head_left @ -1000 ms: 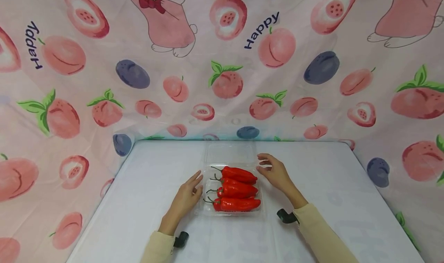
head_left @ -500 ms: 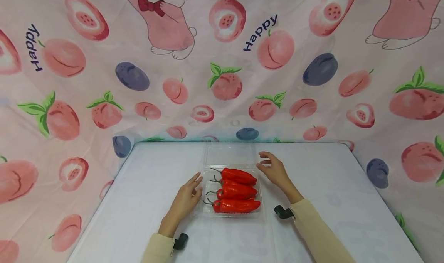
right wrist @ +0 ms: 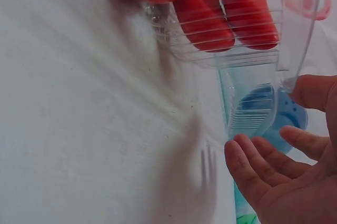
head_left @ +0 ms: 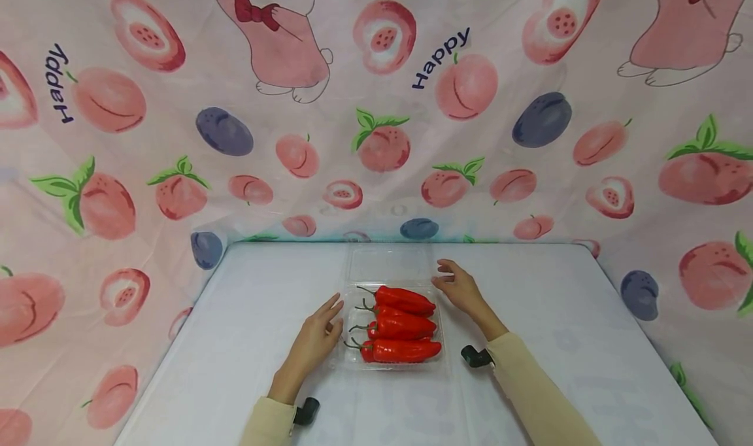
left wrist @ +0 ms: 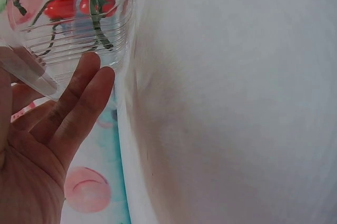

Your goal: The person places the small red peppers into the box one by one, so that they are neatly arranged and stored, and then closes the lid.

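Observation:
Several red chili peppers with green stems lie in a row inside a clear plastic clamshell box. Its transparent lid is folded back flat behind it. My left hand is at the box's left side, and in the left wrist view its extended fingers touch the ribbed wall. My right hand is by the back right corner, near the lid's hinge. In the right wrist view the thumb meets the box's edge, while the other fingers lie loosely bent with nothing between them.
A white cloth covers the table. Behind and beside it hangs a pink curtain printed with fruit and rabbits. Black wrist cameras stick out from both cream sleeves.
My right hand and forearm have shifted slightly left, toward the box's back right corner. The left hand and the peppers stay put; the whole head view has dropped slightly.

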`<state>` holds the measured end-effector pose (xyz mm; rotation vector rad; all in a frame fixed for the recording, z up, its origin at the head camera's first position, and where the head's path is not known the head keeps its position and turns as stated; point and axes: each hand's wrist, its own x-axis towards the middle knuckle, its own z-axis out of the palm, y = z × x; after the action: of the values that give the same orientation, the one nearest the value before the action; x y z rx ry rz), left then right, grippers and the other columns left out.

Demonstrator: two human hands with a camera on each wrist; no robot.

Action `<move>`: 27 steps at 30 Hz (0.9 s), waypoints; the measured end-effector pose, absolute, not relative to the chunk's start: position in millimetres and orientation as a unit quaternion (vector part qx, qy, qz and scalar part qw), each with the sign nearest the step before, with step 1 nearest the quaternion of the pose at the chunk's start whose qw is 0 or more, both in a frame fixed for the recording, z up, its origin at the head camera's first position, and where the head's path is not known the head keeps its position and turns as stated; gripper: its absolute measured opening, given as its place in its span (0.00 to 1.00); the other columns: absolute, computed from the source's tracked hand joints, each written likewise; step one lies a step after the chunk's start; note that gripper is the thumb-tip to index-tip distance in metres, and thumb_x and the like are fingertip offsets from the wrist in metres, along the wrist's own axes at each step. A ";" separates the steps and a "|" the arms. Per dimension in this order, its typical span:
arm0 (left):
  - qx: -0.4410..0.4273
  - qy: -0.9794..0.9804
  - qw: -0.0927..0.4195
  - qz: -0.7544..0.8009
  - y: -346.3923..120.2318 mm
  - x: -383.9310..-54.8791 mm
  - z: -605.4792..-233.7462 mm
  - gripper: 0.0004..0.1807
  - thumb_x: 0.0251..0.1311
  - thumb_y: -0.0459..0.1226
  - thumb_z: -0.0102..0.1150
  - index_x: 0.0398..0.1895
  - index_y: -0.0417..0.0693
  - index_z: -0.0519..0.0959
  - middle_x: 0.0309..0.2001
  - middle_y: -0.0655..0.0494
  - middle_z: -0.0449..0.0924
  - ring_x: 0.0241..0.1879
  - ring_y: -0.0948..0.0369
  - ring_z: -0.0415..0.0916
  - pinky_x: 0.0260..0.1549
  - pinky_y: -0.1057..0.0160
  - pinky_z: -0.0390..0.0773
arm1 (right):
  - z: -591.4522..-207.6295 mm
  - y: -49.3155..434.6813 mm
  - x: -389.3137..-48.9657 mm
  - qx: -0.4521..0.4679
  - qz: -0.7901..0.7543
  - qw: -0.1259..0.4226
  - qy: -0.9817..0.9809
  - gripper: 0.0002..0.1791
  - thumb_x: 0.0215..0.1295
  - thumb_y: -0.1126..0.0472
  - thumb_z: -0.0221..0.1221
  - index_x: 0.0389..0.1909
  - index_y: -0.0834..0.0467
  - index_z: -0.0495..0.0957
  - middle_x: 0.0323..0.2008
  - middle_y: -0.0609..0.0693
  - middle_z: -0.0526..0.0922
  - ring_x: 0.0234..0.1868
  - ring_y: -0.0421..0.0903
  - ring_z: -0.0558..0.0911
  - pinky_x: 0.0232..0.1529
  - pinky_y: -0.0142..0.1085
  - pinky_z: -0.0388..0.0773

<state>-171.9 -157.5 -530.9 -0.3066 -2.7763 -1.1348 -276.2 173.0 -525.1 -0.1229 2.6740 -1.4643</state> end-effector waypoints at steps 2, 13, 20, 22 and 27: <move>-0.102 -0.919 0.064 -0.375 -157.5 -171.6 -531.1 0.25 0.65 0.33 0.58 0.65 0.39 0.73 0.72 0.51 0.66 0.25 0.74 0.70 0.25 0.73 0.75 | -526.8 171.9 -277.5 -0.037 -0.483 0.053 0.873 0.31 0.69 0.56 0.57 0.70 0.58 0.63 0.64 0.63 0.73 0.62 0.61 0.77 0.56 0.50 0.79; -0.104 -0.919 0.067 -0.374 -158.2 -172.2 -532.6 0.25 0.65 0.33 0.58 0.66 0.39 0.73 0.72 0.51 0.66 0.25 0.74 0.69 0.25 0.73 0.75 | -530.5 168.3 -282.7 -0.017 -0.496 0.081 0.865 0.32 0.72 0.54 0.53 0.71 0.63 0.60 0.63 0.65 0.74 0.60 0.60 0.77 0.57 0.49 0.78; -0.108 -0.918 0.069 -0.376 -159.2 -171.4 -532.3 0.25 0.64 0.33 0.57 0.65 0.39 0.73 0.71 0.50 0.67 0.24 0.75 0.70 0.25 0.73 0.75 | -534.1 168.0 -282.9 -0.020 -0.492 0.087 0.866 0.28 0.73 0.52 0.51 0.67 0.66 0.67 0.58 0.65 0.78 0.52 0.57 0.82 0.55 0.46 0.80; -0.105 -0.917 0.065 -0.378 -159.2 -171.1 -532.2 0.25 0.65 0.33 0.57 0.65 0.40 0.73 0.72 0.52 0.67 0.24 0.75 0.70 0.25 0.73 0.75 | -534.2 167.4 -283.0 -0.019 -0.497 0.087 0.863 0.28 0.73 0.53 0.50 0.66 0.65 0.67 0.57 0.64 0.78 0.52 0.56 0.81 0.55 0.46 0.80; -0.107 -0.916 0.070 -0.380 -159.2 -171.4 -532.1 0.25 0.64 0.32 0.57 0.65 0.38 0.73 0.72 0.50 0.67 0.24 0.75 0.70 0.25 0.73 0.75 | -533.0 166.1 -284.0 -0.025 -0.507 0.068 0.859 0.26 0.72 0.57 0.51 0.66 0.66 0.67 0.57 0.65 0.78 0.55 0.58 0.79 0.57 0.48 0.79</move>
<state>-171.4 -159.2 -532.1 -0.3227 -2.7570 -1.1439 -284.0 166.1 -533.0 -0.0748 2.5867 -1.5273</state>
